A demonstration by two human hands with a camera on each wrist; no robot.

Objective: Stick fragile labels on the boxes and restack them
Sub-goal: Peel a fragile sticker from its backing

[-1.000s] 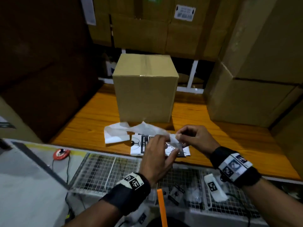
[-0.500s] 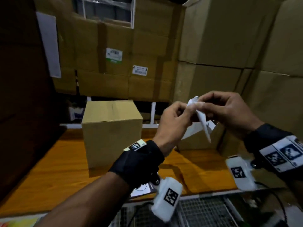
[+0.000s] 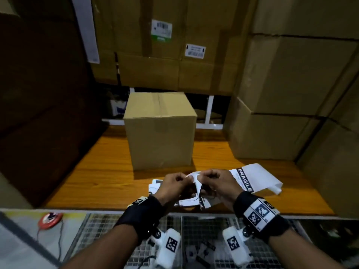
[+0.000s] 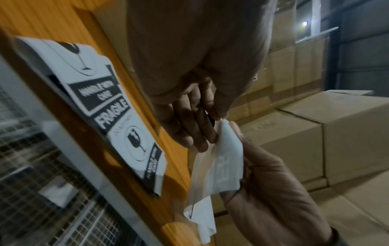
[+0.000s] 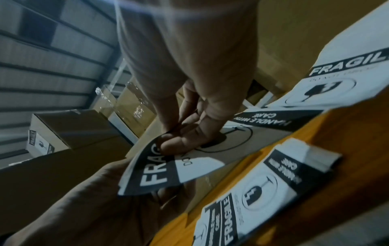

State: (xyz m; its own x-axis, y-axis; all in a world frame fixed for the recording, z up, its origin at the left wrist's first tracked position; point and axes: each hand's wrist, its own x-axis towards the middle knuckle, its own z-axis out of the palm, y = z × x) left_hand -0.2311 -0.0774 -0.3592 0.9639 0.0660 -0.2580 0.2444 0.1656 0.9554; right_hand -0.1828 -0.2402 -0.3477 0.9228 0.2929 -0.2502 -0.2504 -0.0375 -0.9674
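Two hands, one label strip between them. The left hand (image 3: 172,186) and right hand (image 3: 217,185) meet over the near edge of the orange wooden table (image 3: 108,171), both pinching the white paper strip of black-printed FRAGILE labels (image 3: 196,178) at its raised fold.

Key relation: the plain brown cardboard box (image 3: 160,133) stands directly ahead of both hands, past the strip, apart from them and roughly centred between them. Neither hand is clearly nearer. Its near face is bare, no label on it yet. The strip's long axis runs left-right across the table, parallel to that face, with its free end (image 3: 254,179) trailing off to the right.

Hands:
- Left: fingers (image 4: 189,131) curled, thumb and fingertips nipping the white backing side of the strip.
- Right: fingers (image 5: 185,141) curled under, pressing on the printed face of one label (image 5: 168,166).
- Looks like a peel in progress, label coming off backing. Judgement only; the split line is hidden by the fingers.

More loose FRAGILE labels (image 5: 252,199) lie flat on the table under the hands. Larger brown cartons (image 3: 291,94) stacked behind and to the right.

Next move likely: finish the peel, carry the label straight forward to the box face.
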